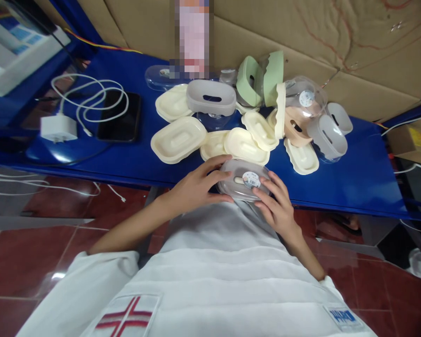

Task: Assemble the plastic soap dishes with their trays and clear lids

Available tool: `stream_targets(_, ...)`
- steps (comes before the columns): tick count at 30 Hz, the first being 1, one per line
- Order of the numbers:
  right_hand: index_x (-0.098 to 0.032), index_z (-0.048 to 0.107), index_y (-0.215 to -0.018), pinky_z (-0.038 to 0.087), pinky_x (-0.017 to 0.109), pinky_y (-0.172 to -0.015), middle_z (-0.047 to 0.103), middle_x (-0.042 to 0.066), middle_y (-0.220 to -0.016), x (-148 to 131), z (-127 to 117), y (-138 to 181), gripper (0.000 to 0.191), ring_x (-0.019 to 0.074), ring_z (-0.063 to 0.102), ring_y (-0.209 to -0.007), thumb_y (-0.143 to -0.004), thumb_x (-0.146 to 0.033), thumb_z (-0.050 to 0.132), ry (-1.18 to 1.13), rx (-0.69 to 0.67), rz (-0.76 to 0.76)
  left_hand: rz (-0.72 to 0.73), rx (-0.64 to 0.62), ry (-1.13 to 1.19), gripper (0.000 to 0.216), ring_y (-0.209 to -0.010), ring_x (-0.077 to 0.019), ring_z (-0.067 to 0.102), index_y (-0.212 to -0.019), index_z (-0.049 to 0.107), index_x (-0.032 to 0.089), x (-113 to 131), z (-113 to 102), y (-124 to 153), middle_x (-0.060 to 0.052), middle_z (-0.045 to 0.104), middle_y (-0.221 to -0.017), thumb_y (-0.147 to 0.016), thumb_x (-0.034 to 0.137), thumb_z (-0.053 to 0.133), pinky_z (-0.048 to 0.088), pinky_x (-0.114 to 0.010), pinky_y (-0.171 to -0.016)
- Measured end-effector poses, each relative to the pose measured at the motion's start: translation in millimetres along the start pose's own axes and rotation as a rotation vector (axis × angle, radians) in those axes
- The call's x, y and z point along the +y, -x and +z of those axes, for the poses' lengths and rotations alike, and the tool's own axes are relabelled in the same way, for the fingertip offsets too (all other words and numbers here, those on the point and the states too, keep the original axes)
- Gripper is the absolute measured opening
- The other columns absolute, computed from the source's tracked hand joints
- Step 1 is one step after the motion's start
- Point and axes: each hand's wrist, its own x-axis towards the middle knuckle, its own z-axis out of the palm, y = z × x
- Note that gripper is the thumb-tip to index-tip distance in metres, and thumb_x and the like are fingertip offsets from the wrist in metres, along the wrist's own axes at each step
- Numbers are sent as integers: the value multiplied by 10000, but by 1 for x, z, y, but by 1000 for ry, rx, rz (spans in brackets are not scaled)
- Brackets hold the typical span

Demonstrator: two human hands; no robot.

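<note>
Between my hands, at the front edge of the blue table, is a plastic soap box [228,185] with a clear lid and a round white label [251,179]. My left hand [205,180] grips its left end, fingers and thumb around the rim. My right hand [275,199] closes on its right end, fingertips on the lid near the label. Just behind the box lie several cream trays [247,146]. A grey slotted soap box part [210,96] stands behind them.
Green parts [250,82], a peach part [296,131], grey parts [328,135] and a clear lid [307,96] crowd the right side of the blue table [368,173]. To the left lie a black phone [119,117], a white charger [58,128] and its coiled cable [87,86]. Cardboard [319,37] backs the table.
</note>
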Motion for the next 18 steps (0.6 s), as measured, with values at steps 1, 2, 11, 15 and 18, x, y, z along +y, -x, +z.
stream_targets(1, -464, 525, -1625, 536, 691, -1221, 668, 43, -1515, 0, 0, 0, 611, 367, 517, -1561, -1068, -251, 660, 7, 1, -4, -4, -2, -1, 666, -1460, -341, 623, -1419, 554, 267, 0, 0, 0, -200, 574, -1573, -890, 506, 881, 629, -532, -1125)
stream_targets(2, -461, 525, -1627, 540, 684, -1220, 669, 43, -1519, 0, 1, 0, 613, 364, 520, -1559, -1068, -247, 661, 13, 3, -9, -9, -5, -2, 656, -1470, -342, 615, -1410, 553, 265, 0, -1, -1, -198, 576, -1567, -893, 503, 879, 627, -537, -1127)
stream_targets(11, -402, 435, -1698, 521, 638, -1259, 571, 38, -1656, 7, 5, 5, 819, 353, 448, -1613, -989, -221, 804, 90, 15, -98, -25, -31, 16, 691, -1488, -354, 594, -1399, 540, 246, 1, -1, -1, -214, 563, -1579, -860, 432, 929, 618, -542, -1129)
stream_targets(15, -396, 424, -1703, 533, 604, -1261, 557, 30, -1673, 4, 6, 6, 837, 329, 467, -1604, -988, -175, 799, 113, 25, -120, -34, -39, -6, 635, -1480, -350, 600, -1392, 529, 253, 2, -1, 0, -209, 555, -1575, -904, 446, 887, 629, -533, -1116)
stream_targets(18, -411, 411, -1707, 521, 605, -1271, 535, 25, -1691, 4, 6, 6, 857, 322, 463, -1608, -985, -150, 792, 123, 25, -124, -63, -54, 1, 628, -1459, -352, 616, -1375, 546, 265, 1, 0, 1, -191, 552, -1581, -893, 457, 899, 624, -542, -1126)
